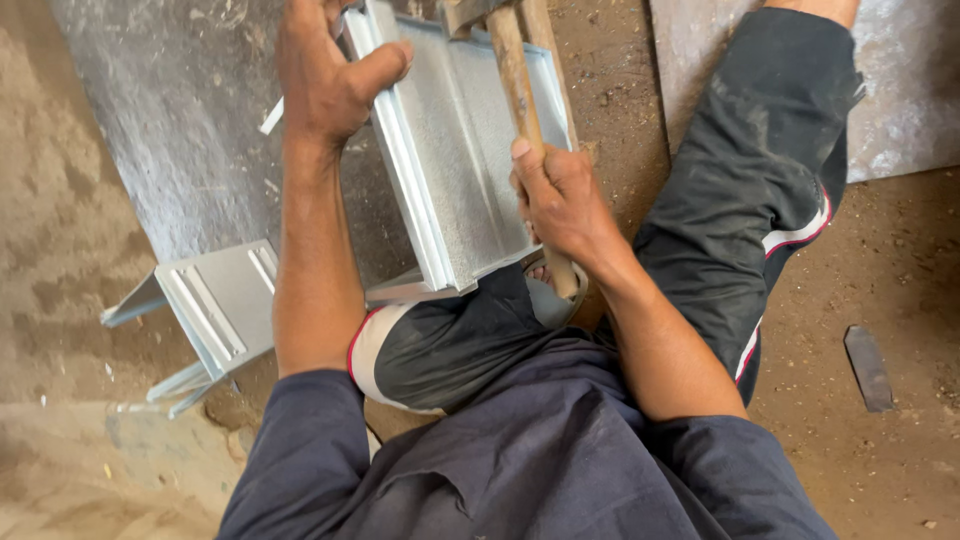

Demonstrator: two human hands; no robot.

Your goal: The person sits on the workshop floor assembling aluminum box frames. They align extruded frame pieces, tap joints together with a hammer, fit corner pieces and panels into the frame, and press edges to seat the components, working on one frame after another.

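Fingers [385,65] of the left hand [325,75] are clamped over the upper edge of the galvanised sheet-metal panel [455,150], thumb pressed along its folded rim. The right hand [560,200] is wrapped tight around the wooden hammer handle [520,100], which runs up across the panel's face; the hammer head is cut off by the top edge of the view. The panel stands tilted, its lower end propped against the person's knee [440,345] and dark trousers. A second folded metal piece [215,310] lies on the dirt floor [60,230], just beside the left forearm. A flat metal bar [868,366] rests well apart, on the right.
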